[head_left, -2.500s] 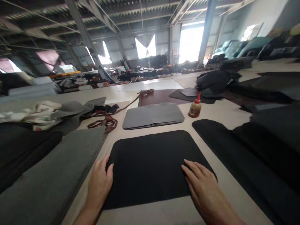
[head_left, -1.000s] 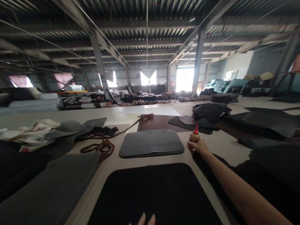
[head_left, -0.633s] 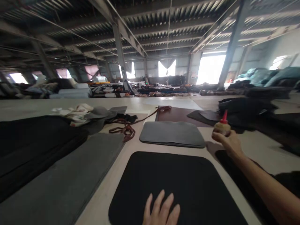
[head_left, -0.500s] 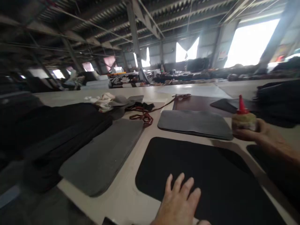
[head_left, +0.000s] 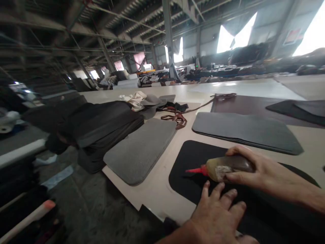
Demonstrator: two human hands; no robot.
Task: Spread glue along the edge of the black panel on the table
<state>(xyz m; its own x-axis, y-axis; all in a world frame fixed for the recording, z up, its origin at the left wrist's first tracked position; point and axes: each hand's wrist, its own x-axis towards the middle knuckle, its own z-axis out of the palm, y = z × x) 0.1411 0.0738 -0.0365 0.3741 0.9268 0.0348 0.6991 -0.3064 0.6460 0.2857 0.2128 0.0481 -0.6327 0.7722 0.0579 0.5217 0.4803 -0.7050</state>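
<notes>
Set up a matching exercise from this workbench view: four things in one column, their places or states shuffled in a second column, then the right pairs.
Things:
1. squeeze bottle with a red pointed nozzle
2. flat black rounded-corner panel
3. tangled reddish-brown strap
4. flat grey rounded-corner panel

Places or states:
A. lies beyond the black panel, untouched
B. held on its side in the right hand
C. under the left hand, at the near table edge
D. heaped between the two grey pieces, farther back

Pairs: 1-B, 2-C, 3-D, 4-A
</notes>
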